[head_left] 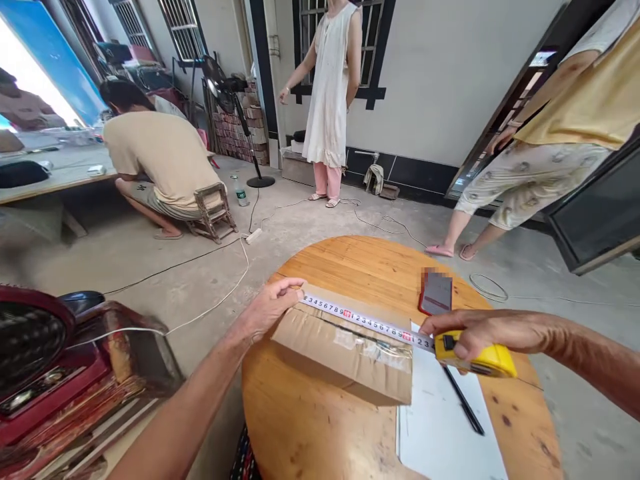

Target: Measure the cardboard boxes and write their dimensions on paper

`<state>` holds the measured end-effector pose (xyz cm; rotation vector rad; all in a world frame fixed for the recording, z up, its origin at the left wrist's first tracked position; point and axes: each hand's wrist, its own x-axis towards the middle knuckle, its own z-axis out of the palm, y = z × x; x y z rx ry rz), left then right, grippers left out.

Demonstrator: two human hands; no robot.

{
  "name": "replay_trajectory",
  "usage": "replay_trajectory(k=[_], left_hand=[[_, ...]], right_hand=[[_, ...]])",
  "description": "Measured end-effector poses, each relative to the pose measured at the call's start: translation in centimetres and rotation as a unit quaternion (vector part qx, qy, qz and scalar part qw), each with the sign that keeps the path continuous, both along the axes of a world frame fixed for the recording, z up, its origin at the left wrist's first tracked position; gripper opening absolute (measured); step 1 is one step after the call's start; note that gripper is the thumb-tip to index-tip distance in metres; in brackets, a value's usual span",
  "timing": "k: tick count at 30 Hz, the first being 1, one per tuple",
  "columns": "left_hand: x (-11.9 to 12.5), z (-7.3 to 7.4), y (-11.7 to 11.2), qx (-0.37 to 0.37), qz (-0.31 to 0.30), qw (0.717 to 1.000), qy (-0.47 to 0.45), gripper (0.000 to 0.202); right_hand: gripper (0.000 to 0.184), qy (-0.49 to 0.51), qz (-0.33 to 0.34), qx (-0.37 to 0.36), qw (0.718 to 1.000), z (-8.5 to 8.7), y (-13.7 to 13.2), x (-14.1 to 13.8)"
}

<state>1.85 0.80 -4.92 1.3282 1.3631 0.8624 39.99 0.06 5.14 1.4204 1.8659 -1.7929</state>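
A brown cardboard box [310,337], taped on top, lies on a round wooden table [300,413]. Across its top stretches the white blade of a yellow tape measure [493,360]. My left hand [275,303] pinches the blade's end at the box's far left corner. Beyond the box's right end, my right hand [485,337] is wrapped round the yellow case, thumb near its black button. Under that hand are white paper [430,427] and a black pen [465,403]. A phone in a red case [437,293] lies just behind the right hand.
A seated person [160,153] is at a work table [75,167] on the left; two people stand beyond the table. A red fan [45,360] sits close on the left. Cables and a power strip [254,235] cross the concrete floor. A standing fan [245,127] is further back.
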Motion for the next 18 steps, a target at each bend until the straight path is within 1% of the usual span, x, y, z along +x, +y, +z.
replay_trajectory(k=[3,6,9,13,15,18], left_hand=[[-0.2,-0.4,0.2,0.005,0.003,1.000,0.003,0.066],[0.0,-0.4,0.2,0.012,0.018,1.000,0.003,0.065],[0.5,-0.2,0.1,0.016,0.030,0.999,-0.031,0.068],[0.7,-0.5,-0.3,0.016,0.004,0.994,-0.112,0.074],[0.3,-1.1,-0.6,0.030,-0.025,0.985,-0.168,0.084],[-0.9,-2.1,-1.1,0.072,-0.082,0.972,-0.209,0.114]], right_hand=[[0.049,0.006,-0.036,0.000,0.999,0.1,-0.3,-0.1],[0.048,0.012,-0.071,0.001,0.997,0.3,-0.6,-0.4],[0.047,0.015,-0.107,0.016,0.994,0.4,-0.8,-0.6],[0.046,0.030,-0.109,0.015,0.993,0.4,-1.2,-0.8],[0.046,0.036,-0.111,0.011,0.993,0.4,-1.5,-0.8],[0.045,0.051,-0.113,0.006,0.992,0.3,-1.9,-0.6]])
